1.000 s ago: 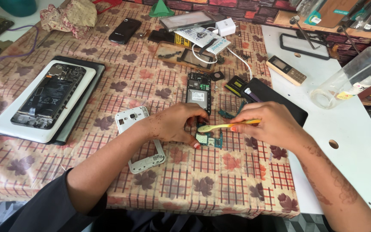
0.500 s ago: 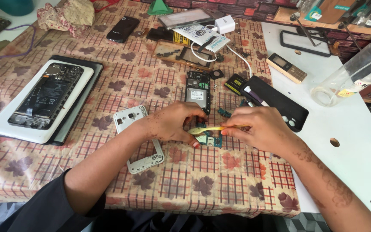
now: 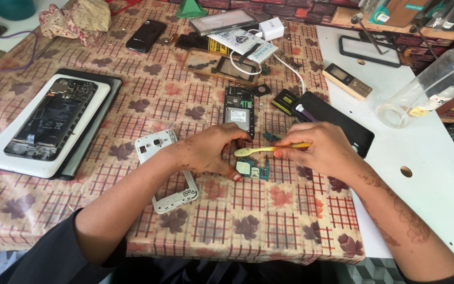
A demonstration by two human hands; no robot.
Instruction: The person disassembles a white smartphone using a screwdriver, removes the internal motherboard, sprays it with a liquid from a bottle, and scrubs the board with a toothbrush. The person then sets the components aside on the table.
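Note:
A small teal circuit board (image 3: 253, 169) lies on the patterned tablecloth near the front middle. My left hand (image 3: 211, 150) presses down on its left edge with the fingertips. My right hand (image 3: 319, 150) grips a yellow toothbrush (image 3: 266, 150) held level, its head just above the board. A white phone frame (image 3: 166, 169) lies under my left wrist. A stripped phone body (image 3: 239, 110) sits just beyond my hands.
An opened tablet (image 3: 48, 123) on a dark case lies at the left. A black phone back cover (image 3: 337, 123), a small gold keypad phone (image 3: 349, 81) and a clear plastic bottle (image 3: 432, 87) are at the right. Phones, a charger and papers crowd the far edge.
My right hand has shifted the toothbrush slightly left over the board. My left hand stays on the board. The view has drifted a little.

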